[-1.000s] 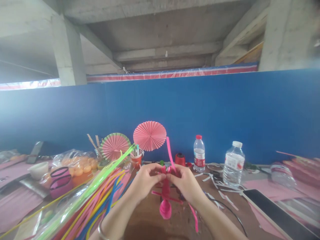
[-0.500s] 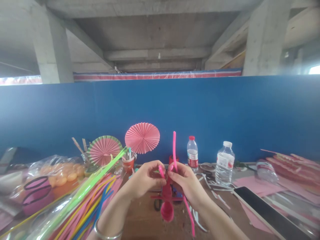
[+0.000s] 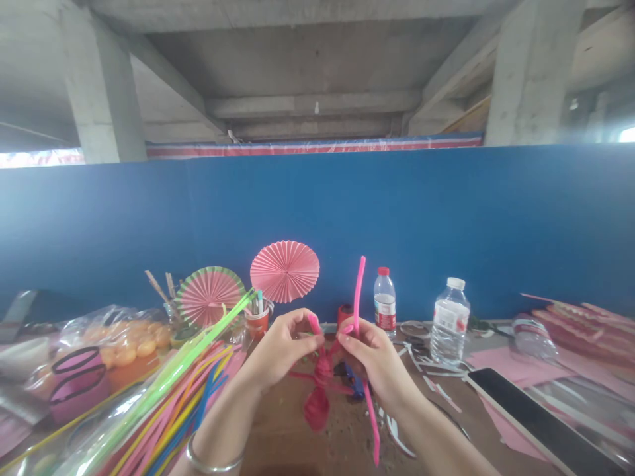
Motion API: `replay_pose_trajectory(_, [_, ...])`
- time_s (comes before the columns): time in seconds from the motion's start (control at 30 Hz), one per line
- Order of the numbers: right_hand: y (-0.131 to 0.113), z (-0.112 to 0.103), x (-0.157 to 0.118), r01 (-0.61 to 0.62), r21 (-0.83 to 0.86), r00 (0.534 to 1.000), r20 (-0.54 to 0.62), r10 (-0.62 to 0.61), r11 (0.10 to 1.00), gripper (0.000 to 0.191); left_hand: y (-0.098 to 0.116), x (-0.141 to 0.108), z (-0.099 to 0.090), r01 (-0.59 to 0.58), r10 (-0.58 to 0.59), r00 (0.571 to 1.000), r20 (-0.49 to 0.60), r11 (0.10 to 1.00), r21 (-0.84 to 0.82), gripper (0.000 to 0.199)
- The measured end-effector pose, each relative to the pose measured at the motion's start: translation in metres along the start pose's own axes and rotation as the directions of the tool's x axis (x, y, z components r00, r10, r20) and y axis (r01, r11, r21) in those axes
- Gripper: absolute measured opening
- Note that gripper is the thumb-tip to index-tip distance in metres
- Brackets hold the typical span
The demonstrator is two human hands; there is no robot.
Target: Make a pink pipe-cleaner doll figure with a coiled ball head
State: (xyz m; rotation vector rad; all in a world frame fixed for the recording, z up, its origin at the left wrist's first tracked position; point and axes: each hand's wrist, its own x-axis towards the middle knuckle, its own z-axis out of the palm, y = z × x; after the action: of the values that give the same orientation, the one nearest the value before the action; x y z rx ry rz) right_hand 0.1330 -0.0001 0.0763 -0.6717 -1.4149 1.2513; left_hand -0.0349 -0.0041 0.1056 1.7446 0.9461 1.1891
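My left hand [image 3: 290,347], with a silver bangle at the wrist, pinches a pink end of the dark pink piece [image 3: 323,370] at the centre. My right hand [image 3: 370,354] is closed on a bright pink fuzzy stem [image 3: 360,291], which sticks up above the fingers and hangs down below them. The dark pink piece hangs between both hands, with thin side strands and a rounded lower part. Its joins near the fingertips are blurred.
Coloured stems [image 3: 173,410] in plastic lie at the left. Behind stand a pink paper fan [image 3: 285,271], a cup of pens [image 3: 256,324] and two bottles, one large [image 3: 449,324]. A phone [image 3: 540,416] lies at the right among paper scraps.
My hands have moved slightly apart. The stem in my right hand has shifted right and leans more, and the dark pink piece has turned and swung a little to the left.
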Motion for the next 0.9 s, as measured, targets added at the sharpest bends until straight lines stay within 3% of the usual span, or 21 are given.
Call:
replay_pose_trajectory(0.17, [0.001, 0.001, -0.001, 0.057, -0.093, 0.998, -0.011, -0.059, 0.994, 0.021, 0.002, 0.0, 0.001, 0.04, -0.04, 0.999, 0.006, 0.997, -0.07, 0.011])
replay_pose_trajectory(0.3, [0.001, -0.004, -0.001, 0.195, -0.221, 0.971, -0.096, -0.22, 0.956, 0.032, 0.004, -0.001, 0.001, 0.121, -0.134, 0.99, -0.05, 0.971, -0.208, 0.013])
replay_pose_trajectory(0.4, [-0.003, -0.01, 0.0, 0.18, -0.382, 0.974, -0.062, -0.219, 0.907, 0.036, 0.003, 0.0, -0.003, 0.145, -0.187, 0.972, -0.14, 0.954, -0.262, 0.015])
replay_pose_trajectory(0.53, [-0.01, -0.013, -0.002, 0.159, -0.517, 0.977, -0.039, -0.209, 0.841, 0.022, -0.005, 0.005, -0.008, 0.18, -0.239, 0.943, -0.233, 0.952, -0.248, 0.021])
replay_pose_trajectory(0.63, [-0.014, -0.011, -0.005, 0.198, -0.574, 0.972, 0.013, -0.233, 0.795, 0.018, -0.012, 0.008, -0.011, 0.191, -0.246, 0.938, -0.245, 0.955, -0.229, 0.022])
replay_pose_trajectory(0.8, [-0.015, -0.007, -0.009, 0.324, -0.654, 0.927, 0.074, -0.368, 0.684, 0.018, -0.015, 0.009, -0.011, 0.199, -0.257, 0.927, -0.274, 0.955, -0.222, 0.022])
replay_pose_trajectory(0.9, [-0.016, -0.006, -0.011, 0.324, -0.682, 0.933, 0.114, -0.342, 0.656, 0.017, -0.015, 0.01, -0.01, 0.206, -0.258, 0.914, -0.314, 0.96, -0.189, 0.022])
